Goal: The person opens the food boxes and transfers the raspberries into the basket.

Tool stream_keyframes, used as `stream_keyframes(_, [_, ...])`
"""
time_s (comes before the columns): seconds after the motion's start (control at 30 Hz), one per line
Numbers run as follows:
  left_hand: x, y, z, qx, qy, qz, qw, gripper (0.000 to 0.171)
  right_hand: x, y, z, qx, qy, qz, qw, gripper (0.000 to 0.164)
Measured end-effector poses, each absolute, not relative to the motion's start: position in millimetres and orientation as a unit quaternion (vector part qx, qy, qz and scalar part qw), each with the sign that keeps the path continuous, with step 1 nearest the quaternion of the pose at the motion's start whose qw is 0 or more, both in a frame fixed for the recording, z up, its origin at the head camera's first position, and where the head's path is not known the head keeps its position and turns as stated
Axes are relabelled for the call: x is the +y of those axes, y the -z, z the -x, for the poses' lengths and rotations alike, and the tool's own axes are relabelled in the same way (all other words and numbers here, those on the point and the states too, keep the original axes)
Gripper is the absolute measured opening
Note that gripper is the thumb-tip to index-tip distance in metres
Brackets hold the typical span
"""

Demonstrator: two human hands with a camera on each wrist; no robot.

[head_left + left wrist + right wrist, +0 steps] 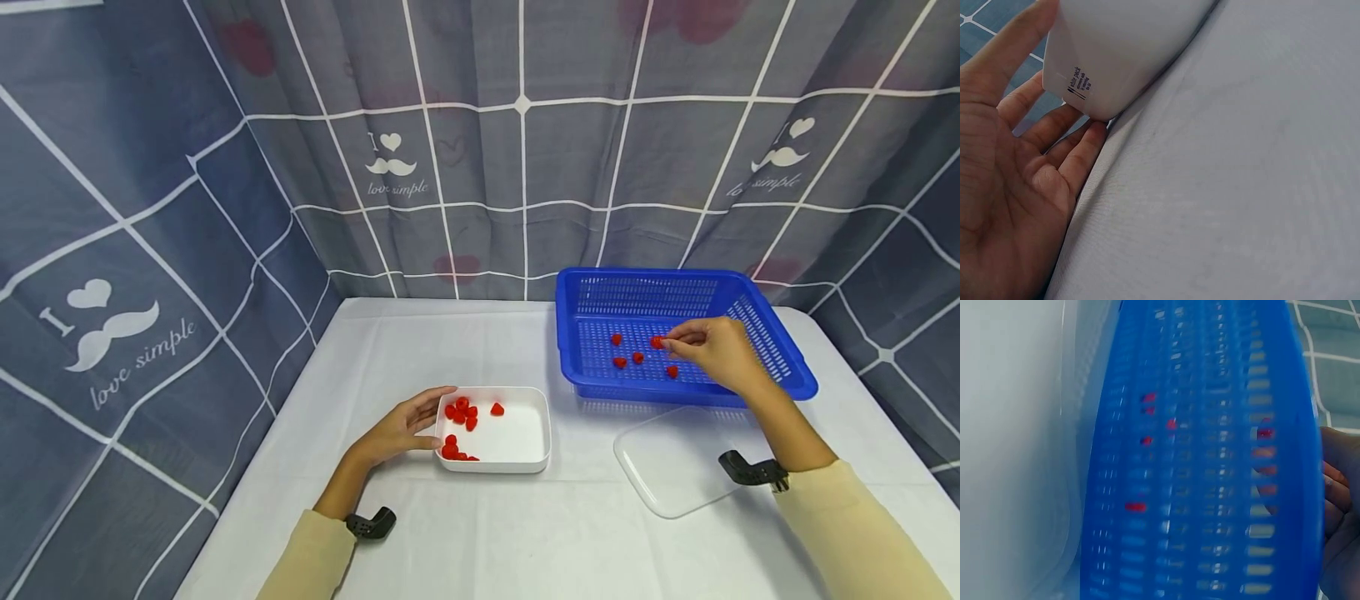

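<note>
My left hand (399,429) grips the left end of a white rectangular container (517,433), thumb near the front corner and fingers toward the back. Small print marks the container's side (1129,53) in the left wrist view. Inside it lie several red raspberries (459,414), mostly on the left. Over the blue slotted basket (567,325), my right hand (718,350) pinches one raspberry (657,342) between thumb and fingertips. Several more raspberries (637,357) are scattered on the basket floor. Through the basket wall (1307,506), the right wrist view shows part of that hand (1341,506).
A clear lid (667,471) lies flat in front of the basket, beneath my right forearm. White cloth (480,533) covers the table. Grey-blue checked curtains (480,167) hang behind it and on both sides. A black wrist camera (371,523) sits on each wrist.
</note>
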State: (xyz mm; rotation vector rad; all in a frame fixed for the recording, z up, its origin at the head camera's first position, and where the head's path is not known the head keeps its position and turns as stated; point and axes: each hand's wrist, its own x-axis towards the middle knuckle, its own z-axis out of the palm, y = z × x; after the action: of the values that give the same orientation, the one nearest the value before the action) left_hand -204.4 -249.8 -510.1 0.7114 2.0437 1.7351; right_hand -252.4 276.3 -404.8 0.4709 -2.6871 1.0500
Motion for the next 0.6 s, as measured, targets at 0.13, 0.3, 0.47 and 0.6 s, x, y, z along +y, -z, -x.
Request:
stream_keyframes(0.13, [-250.4,511.5,204.4,0.729,-0.613,-0.246,0.182,0.082,283.7,407.9,258.6,-0.923,-0.340,-0.150,0.098,0.015])
stream_keyframes(0.3, [-250.1,511.3,203.6,0.729,-0.612,-0.245,0.181,0.081,290.3,413.4,267.5,-0.933,-0.319,-0.148,0.082,0.012])
stream_keyframes(0.47, [-250.4,511.4,204.0,0.729,-0.612,-0.246,0.183,0.081,295.3,419.6,277.7,-0.943,-0.283,-0.158,0.073,0.010])
stream_keyframes(0.6, [-250.0,510.7,204.3,0.729,-0.611,-0.245,0.185,0.081,297.2,422.1,284.6,-0.950,-0.257,-0.164,0.066,0.011])
